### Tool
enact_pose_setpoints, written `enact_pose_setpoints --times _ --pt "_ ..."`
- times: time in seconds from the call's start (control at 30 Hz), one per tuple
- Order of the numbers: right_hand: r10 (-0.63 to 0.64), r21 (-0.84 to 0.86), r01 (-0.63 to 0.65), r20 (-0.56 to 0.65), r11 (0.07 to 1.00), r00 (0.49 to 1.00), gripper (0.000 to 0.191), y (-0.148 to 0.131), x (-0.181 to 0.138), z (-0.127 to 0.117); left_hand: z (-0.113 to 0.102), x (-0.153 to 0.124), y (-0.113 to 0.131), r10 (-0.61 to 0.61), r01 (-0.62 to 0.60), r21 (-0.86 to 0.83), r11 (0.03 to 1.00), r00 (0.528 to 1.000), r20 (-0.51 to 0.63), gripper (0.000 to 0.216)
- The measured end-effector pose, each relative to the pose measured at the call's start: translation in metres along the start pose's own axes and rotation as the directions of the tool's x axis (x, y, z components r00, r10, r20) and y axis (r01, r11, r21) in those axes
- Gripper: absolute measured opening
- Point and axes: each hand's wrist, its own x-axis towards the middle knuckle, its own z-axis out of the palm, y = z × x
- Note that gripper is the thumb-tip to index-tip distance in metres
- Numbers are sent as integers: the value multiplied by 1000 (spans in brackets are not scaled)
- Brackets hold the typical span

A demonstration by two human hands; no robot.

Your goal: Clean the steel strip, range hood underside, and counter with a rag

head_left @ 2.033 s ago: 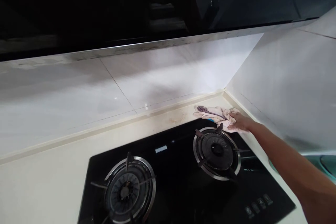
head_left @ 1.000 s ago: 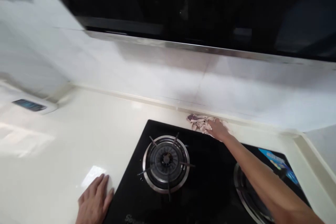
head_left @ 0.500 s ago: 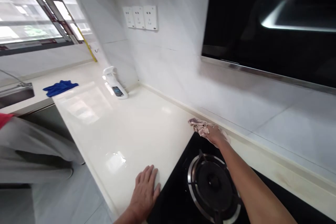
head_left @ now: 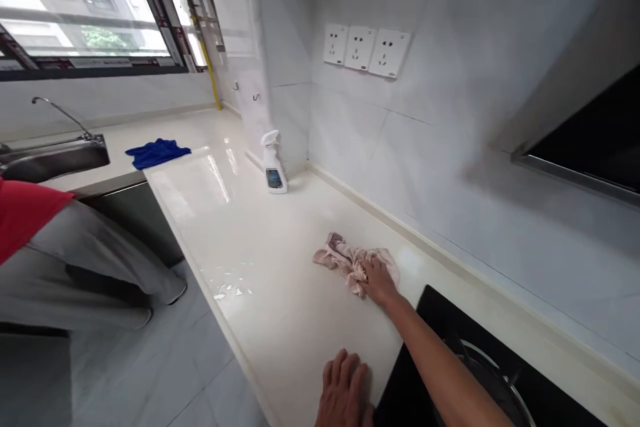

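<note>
Under my right hand (head_left: 379, 281) a crumpled pinkish cloth (head_left: 345, 257) is pressed against the white countertop (head_left: 280, 320). The fingers grip its folds, just beyond the corner of the black gas stove (head_left: 433, 310). My left hand (head_left: 344, 387) lies flat on the counter by the stove's near edge, fingers stretched out and holding nothing. Wet drops (head_left: 230, 290) shine on the counter to the left of both hands.
A white spray bottle (head_left: 274, 167) stands upright near the wall corner. Further left lie a blue cloth (head_left: 158, 153) and a sink (head_left: 60, 159). Another person in grey trousers (head_left: 105, 247) stands at the left. A range hood (head_left: 595, 140) hangs at the right.
My right hand has moved with the cloth from the stove's back corner onto the counter, leftward of the stove. The view has turned right-to-left, bringing more of the sink and other person into sight.
</note>
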Motion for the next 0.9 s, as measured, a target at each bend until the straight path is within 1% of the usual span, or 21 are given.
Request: enact_pose_setpoints --times 0.03,0.1,0.17,0.2,0.27,0.3,0.37,0.43,0.47,0.53,0.63,0.7,0.77,0.8,0.83,0.9 --pt "-4 -11 4 -11 1000 1000 55 -3 -10 5 -3 1 -1 -30 33 -109 993 999 33 77" --pt "12 -50 -17 -90 999 996 55 -1 -36 15 -16 7 -7 -80 117 -303 946 988 132 75" --pt "49 -101 -70 -198 992 979 60 5 -67 27 -35 19 -18 -129 232 -449 863 960 249 67" --pt "70 -116 -99 -232 988 970 62 7 -83 32 -45 27 -26 -152 295 -502 813 940 306 61" --pt "119 -102 -146 -232 984 965 63 6 -112 41 -65 44 -42 -207 422 -556 716 889 408 48" --pt "141 -75 -160 -214 984 967 59 5 -124 43 -75 53 -49 -214 442 -558 702 879 427 42" --pt "183 -1 -187 -186 982 965 45 1 -138 41 -93 66 -62 -234 457 -547 702 873 428 35" --pt "235 80 -224 -191 971 953 31 -3 -142 34 -112 72 -71 -261 461 -527 714 873 411 32" --pt "261 119 -241 -203 963 944 28 -4 -141 30 -121 73 -73 -277 466 -515 720 872 402 31" --pt "289 178 -252 -228 951 930 29 -9 -136 21 -138 72 -75 -302 472 -490 733 871 388 30" --pt "265 188 -221 -258 957 929 36 -23 -123 12 -158 70 -74 -304 463 -461 757 874 379 29" --pt "261 188 -217 -258 958 930 44 -35 -114 9 -165 73 -75 -296 456 -461 761 877 379 30" --pt "301 243 -244 -235 939 924 50 -46 -104 7 -167 83 -80 -280 449 -475 757 879 385 30" --pt "330 285 -263 -223 922 917 50 -50 -100 7 -167 90 -83 -265 441 -484 756 882 389 30" --pt "361 327 -282 -214 902 908 47 -53 -95 7 -166 97 -87 -241 427 -496 756 886 396 30" --pt "421 400 -313 -215 861 881 33 -55 -87 6 -165 114 -95 -175 389 -521 760 894 411 30"
